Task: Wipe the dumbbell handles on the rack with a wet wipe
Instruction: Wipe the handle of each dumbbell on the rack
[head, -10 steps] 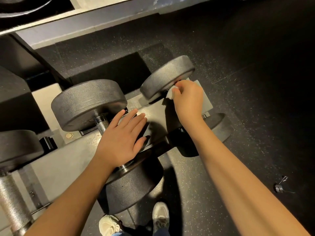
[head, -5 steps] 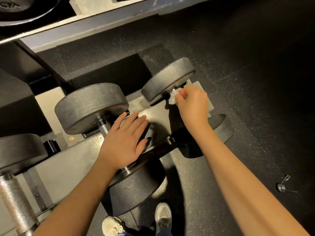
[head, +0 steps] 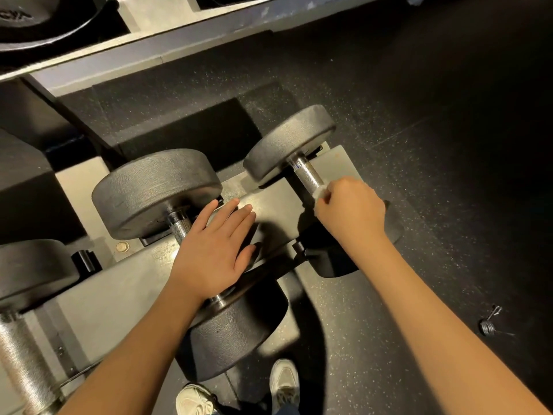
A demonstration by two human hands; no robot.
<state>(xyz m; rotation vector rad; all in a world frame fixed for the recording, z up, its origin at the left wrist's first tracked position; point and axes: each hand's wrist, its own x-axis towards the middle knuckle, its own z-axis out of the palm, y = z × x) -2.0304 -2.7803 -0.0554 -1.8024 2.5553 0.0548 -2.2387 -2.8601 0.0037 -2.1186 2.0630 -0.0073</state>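
Observation:
Black dumbbells lie on a grey rack [head: 98, 298]. The small right dumbbell [head: 287, 142] shows its steel handle [head: 308, 173] bare near the far head. My right hand [head: 351, 211] grips this handle lower down, with a white wet wipe [head: 319, 191] bunched under its fingers. My left hand [head: 215, 250] rests flat with straight fingers over the handle [head: 179, 226] of the bigger middle dumbbell [head: 155, 190], fingertips on the rack. A third dumbbell's knurled handle [head: 21, 363] sits at the far left.
Dark speckled rubber floor [head: 434, 145] surrounds the rack. A metal spring collar [head: 489, 324] lies on the floor at the right. My two white shoes [head: 282, 381] stand below the rack's front edge. A grey shelf with weight plates [head: 36, 22] runs along the top.
My right hand has slid with the wipe along the small dumbbell's handle, from the far head toward me, baring the steel near that head. My left hand has stayed put.

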